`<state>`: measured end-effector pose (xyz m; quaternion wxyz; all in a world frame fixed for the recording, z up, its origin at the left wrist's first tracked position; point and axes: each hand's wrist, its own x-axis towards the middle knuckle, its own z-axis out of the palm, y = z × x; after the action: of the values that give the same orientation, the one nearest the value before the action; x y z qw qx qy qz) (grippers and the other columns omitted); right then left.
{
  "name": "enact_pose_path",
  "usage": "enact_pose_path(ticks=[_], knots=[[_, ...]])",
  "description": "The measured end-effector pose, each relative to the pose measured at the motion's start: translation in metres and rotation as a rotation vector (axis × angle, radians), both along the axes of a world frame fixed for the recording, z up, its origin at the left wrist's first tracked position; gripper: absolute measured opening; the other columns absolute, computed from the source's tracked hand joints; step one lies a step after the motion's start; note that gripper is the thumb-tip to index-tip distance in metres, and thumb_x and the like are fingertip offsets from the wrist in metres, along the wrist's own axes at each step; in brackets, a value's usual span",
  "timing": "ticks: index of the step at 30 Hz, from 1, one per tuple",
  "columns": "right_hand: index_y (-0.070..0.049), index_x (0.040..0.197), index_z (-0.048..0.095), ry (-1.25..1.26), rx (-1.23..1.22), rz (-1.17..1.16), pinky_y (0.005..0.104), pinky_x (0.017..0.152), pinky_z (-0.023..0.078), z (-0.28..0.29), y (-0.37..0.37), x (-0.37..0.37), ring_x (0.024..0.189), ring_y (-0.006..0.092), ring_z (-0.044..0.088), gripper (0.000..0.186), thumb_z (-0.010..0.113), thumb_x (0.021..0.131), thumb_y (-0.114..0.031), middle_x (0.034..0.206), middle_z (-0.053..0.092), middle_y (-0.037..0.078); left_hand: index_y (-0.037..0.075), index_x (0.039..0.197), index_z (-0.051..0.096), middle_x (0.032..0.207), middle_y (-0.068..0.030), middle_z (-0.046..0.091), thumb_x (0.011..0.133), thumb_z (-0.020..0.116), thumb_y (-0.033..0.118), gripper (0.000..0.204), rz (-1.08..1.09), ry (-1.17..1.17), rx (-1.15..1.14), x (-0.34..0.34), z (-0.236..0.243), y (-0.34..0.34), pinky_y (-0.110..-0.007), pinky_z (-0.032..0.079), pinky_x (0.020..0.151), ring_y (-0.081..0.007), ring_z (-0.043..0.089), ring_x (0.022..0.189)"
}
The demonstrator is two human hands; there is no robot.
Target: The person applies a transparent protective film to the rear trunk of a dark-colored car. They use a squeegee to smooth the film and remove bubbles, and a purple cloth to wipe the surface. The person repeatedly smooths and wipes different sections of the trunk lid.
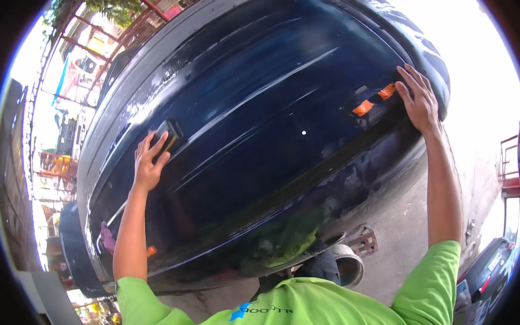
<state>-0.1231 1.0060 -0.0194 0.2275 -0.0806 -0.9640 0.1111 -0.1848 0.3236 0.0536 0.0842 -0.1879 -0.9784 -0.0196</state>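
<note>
A dark blue car body (260, 157) spreads out in front of me, glossy in places and dull grey toward its far left edge. My left hand (150, 160) grips a dark, rectangular sanding block (170, 133) with a thin yellowish edge, held against the left part of the panel. At the right side of the car, my right hand (419, 102) lies flat with its fingers stretched out and nothing in it. Near those fingers, orange tape (363, 107) covers spots on the panel.
Below the car's near edge stands a metal bucket (348, 265) on the concrete floor. A pink cloth (107, 238) hangs at the left of the body, with another orange tape piece (152, 250) nearby. Another car (487, 269) is parked at the lower right. Red metal framing (84, 39) rises behind.
</note>
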Motion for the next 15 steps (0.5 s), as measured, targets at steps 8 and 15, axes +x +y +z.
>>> enact_pose_path(ticks=[8,15], knots=[[-0.017,0.142,0.068,0.069,-0.101,0.026,0.0431,0.122,0.039,0.0,0.004,0.006,0.147,0.0285,0.049,0.055,0.055,0.106,-0.056,0.156,0.057,0.008,0.043,0.143,0.067,0.148,-0.013,0.059,0.094,0.074,0.041,0.049,-0.535,0.16,0.171,-0.156,-0.037,0.252,-0.048,0.036,0.116,-0.0323,0.053,0.137],[-0.018,0.146,0.065,0.041,-0.018,0.035,0.0422,0.123,0.038,-0.008,0.012,0.005,0.15,0.0277,0.046,0.056,0.052,0.107,-0.055,0.159,0.054,0.007,0.043,0.159,0.047,0.159,-0.0205,0.049,0.106,0.054,0.046,0.054,-0.463,0.082,0.031,-0.155,-0.024,0.264,-0.053,0.033,0.119,-0.0369,0.046,0.145]])
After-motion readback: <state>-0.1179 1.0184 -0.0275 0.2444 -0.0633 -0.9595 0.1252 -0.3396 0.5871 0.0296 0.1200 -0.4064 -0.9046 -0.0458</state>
